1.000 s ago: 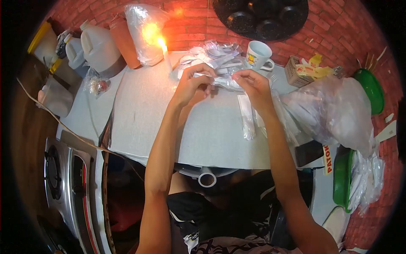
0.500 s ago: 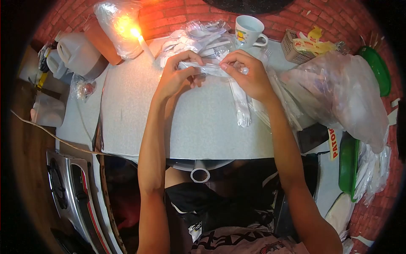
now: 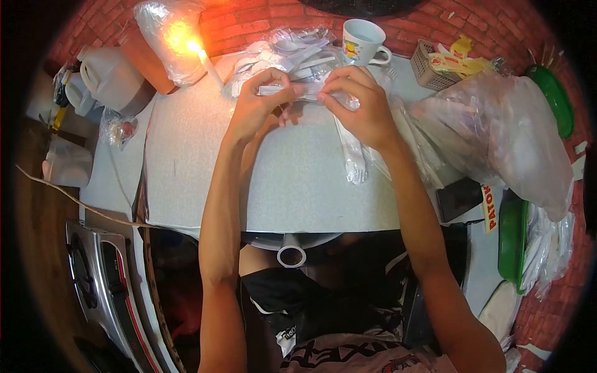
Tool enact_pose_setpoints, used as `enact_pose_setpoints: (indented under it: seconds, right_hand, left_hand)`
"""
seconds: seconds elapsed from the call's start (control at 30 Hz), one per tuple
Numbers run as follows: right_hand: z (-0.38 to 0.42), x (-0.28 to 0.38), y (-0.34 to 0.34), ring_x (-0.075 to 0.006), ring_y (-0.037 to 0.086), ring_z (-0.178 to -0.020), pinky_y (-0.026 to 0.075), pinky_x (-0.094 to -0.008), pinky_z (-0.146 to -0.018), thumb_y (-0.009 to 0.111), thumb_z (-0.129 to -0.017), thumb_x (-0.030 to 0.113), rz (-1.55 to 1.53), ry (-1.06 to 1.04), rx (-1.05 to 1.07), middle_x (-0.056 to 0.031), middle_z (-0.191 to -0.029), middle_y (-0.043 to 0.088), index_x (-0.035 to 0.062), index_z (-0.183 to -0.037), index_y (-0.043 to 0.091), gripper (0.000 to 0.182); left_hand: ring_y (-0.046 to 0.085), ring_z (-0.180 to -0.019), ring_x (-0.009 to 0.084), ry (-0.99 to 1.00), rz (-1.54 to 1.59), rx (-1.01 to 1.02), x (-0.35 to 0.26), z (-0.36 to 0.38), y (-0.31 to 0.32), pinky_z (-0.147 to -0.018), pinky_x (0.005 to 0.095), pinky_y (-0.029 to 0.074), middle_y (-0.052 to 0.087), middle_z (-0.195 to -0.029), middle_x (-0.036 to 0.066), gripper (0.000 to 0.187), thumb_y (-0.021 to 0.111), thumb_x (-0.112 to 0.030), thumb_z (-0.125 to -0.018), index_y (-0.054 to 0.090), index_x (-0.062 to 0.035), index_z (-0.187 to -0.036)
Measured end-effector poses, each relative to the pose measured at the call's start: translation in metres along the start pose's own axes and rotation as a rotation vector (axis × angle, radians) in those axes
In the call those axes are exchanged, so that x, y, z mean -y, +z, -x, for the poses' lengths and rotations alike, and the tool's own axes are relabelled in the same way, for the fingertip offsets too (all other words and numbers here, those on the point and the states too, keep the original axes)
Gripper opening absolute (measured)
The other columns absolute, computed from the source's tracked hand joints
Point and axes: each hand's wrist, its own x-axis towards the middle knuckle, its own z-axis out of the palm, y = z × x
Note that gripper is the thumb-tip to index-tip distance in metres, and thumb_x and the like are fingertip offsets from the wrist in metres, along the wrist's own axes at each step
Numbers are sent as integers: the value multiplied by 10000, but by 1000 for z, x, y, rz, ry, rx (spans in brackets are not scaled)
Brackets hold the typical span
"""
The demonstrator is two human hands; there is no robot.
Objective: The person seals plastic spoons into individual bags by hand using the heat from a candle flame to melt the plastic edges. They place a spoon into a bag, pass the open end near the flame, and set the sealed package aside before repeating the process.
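Observation:
My left hand (image 3: 258, 105) and my right hand (image 3: 360, 102) are raised over the far part of the table, fingertips pinched and facing each other. Stretched between them is a clear plastic wrapper (image 3: 306, 93) with white plastic cutlery in it, partly hidden by my fingers. Just behind lies a heap of white plastic spoons and forks (image 3: 292, 53). A wrapped white fork (image 3: 354, 158) rests below my right hand, tines toward me. To the left of my left hand a lit white candle (image 3: 211, 69) stands tilted.
Behind my right hand stands a white mug (image 3: 362, 45). A large clear plastic bag (image 3: 497, 137) fills the right side, near a small basket (image 3: 429, 68). Jugs (image 3: 115, 81) and a plastic-wrapped bundle (image 3: 171, 43) stand at the left. A gas stove (image 3: 102, 273) is at lower left.
My left hand's fingers have shifted on the wrapper, and less of the wrapped cutlery shows between my hands. My right hand has moved slightly left. The candle still burns.

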Motion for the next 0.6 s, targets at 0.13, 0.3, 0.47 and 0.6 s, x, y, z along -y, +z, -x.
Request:
enact_pose_setpoints:
  seconds: [0.13, 0.3, 0.47, 0.6]
  right_hand:
    - [-1, 3, 2, -266, 633, -986, 489, -386, -876, 752, -875, 127, 9, 57, -2, -67, -964, 674, 50, -908, 690, 104]
    - [2, 4, 6, -245, 654, -934, 507, -345, -840, 739, -904, 87, -18, 129, -40, -91, -970, 691, 12, -958, 676, 111]
    - [2, 6, 7, -220, 665, -897, 506, -325, -821, 722, -927, 105, -71, 210, -68, -95, -970, 704, 4, -977, 672, 123]
    - [1, 11, 4, -153, 663, -850, 513, -301, -789, 702, -955, 111, -133, 381, -71, -65, -962, 723, 14, -1011, 688, 113]
  left_hand:
    - [582, -545, 90, -18, -23, 14, 2, 0, 4, -444, 243, 475, 635, -798, 34, 215, 769, -55, -887, 556, -64, -863]
    - [577, -546, 82, -25, -27, 34, 3, -1, 5, -445, 242, 480, 618, -778, 23, 221, 763, -49, -893, 544, -68, -873]
    - [592, -555, 96, -14, -30, 53, 0, 0, 6, -447, 250, 493, 620, -776, 36, 199, 737, -42, -900, 540, -63, -872]
    - [597, -568, 108, -39, -2, 46, 4, 0, 2, -479, 258, 500, 633, -783, 46, 190, 729, -91, -917, 539, -84, -917]
